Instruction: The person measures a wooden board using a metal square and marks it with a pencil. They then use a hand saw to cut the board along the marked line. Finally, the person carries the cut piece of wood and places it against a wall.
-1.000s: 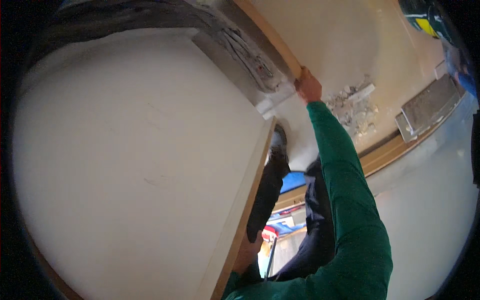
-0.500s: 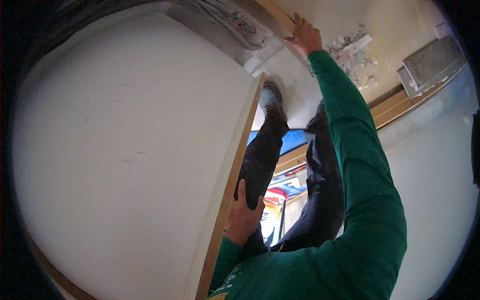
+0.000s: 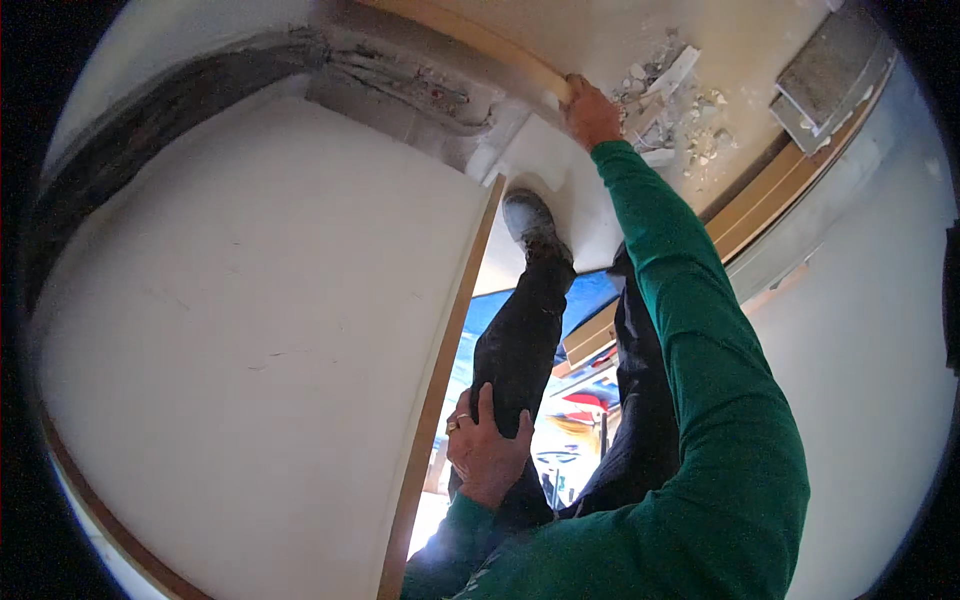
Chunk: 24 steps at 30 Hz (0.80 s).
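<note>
My left hand (image 3: 488,452), a ring on one finger, lies with spread fingers on my dark trouser leg (image 3: 520,345), near the knee. It holds nothing. At the end of my outstretched right arm, my right hand (image 3: 593,112) is closed around the near end of a long light wooden strip (image 3: 480,35). The hand hides part of that end. A large white door-like panel (image 3: 250,300) with a wood-coloured edge (image 3: 445,365) stands just left of my left hand, apart from it. My grey, dusty shoe (image 3: 528,213) is on the pale floor beside the panel's far corner.
Broken rubble (image 3: 685,110) lies on the floor right of my right hand. Farther right, a grey slab (image 3: 835,70) rests near wooden boards (image 3: 760,195). A dusty recess with cables (image 3: 410,80) runs beyond the panel. A pale wall or panel (image 3: 860,350) is at right.
The view has shifted, showing more of the recess beyond the panel. My left hand, partly hidden by the panel edge before, now shows fully on my leg. My right hand keeps its hold.
</note>
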Each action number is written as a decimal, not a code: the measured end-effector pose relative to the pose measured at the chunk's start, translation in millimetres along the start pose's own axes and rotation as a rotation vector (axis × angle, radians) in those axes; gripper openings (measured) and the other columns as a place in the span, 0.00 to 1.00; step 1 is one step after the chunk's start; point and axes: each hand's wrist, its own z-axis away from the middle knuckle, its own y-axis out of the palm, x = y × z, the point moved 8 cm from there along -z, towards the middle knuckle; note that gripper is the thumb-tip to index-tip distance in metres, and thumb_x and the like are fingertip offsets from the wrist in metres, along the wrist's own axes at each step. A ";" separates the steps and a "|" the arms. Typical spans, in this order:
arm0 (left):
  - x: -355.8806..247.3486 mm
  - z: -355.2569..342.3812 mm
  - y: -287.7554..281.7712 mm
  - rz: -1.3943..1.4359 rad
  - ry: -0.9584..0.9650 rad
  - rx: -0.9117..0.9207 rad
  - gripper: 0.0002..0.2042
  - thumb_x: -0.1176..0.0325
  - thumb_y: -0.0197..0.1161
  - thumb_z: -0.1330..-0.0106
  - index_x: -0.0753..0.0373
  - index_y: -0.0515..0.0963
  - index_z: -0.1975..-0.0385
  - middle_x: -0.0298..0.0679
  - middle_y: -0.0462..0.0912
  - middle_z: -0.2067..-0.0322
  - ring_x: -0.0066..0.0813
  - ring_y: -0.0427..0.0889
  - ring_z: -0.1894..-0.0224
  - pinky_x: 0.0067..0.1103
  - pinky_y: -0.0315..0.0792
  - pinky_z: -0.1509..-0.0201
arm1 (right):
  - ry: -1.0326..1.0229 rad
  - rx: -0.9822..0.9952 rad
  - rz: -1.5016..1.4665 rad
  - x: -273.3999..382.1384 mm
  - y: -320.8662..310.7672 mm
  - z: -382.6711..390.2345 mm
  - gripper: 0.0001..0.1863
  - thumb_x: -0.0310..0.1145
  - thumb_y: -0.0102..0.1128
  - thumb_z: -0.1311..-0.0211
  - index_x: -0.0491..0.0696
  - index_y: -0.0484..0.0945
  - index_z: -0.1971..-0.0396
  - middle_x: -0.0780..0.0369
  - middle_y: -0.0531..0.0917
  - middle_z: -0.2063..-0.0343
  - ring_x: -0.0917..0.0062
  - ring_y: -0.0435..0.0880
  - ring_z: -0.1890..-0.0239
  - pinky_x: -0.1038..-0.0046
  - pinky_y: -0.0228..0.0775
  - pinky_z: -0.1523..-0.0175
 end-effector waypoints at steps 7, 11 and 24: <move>-1.7 14.4 20.0 -0.049 -0.057 0.117 0.37 0.48 0.71 0.35 0.61 0.74 0.30 0.62 0.74 0.35 0.66 0.78 0.38 0.52 0.78 0.39 | 0.086 0.054 0.036 15.8 -67.6 108.9 0.45 0.45 0.74 0.37 0.39 0.63 0.27 0.43 0.77 0.37 0.47 0.79 0.36 0.49 0.73 0.32; -1.6 18.2 29.1 -0.044 -0.042 0.122 0.35 0.48 0.70 0.35 0.60 0.74 0.31 0.59 0.76 0.36 0.65 0.79 0.39 0.52 0.79 0.40 | -0.047 0.110 -0.161 9.8 -116.9 275.9 0.42 0.44 0.72 0.35 0.35 0.66 0.29 0.40 0.78 0.40 0.42 0.78 0.37 0.48 0.70 0.31; -43.8 11.7 31.4 -0.251 0.015 0.106 0.36 0.45 0.70 0.36 0.61 0.76 0.32 0.58 0.79 0.39 0.63 0.83 0.42 0.50 0.78 0.38 | 0.763 0.380 -0.184 45.0 -245.8 554.3 0.45 0.50 0.70 0.34 0.43 0.64 0.24 0.40 0.67 0.28 0.42 0.72 0.30 0.46 0.68 0.28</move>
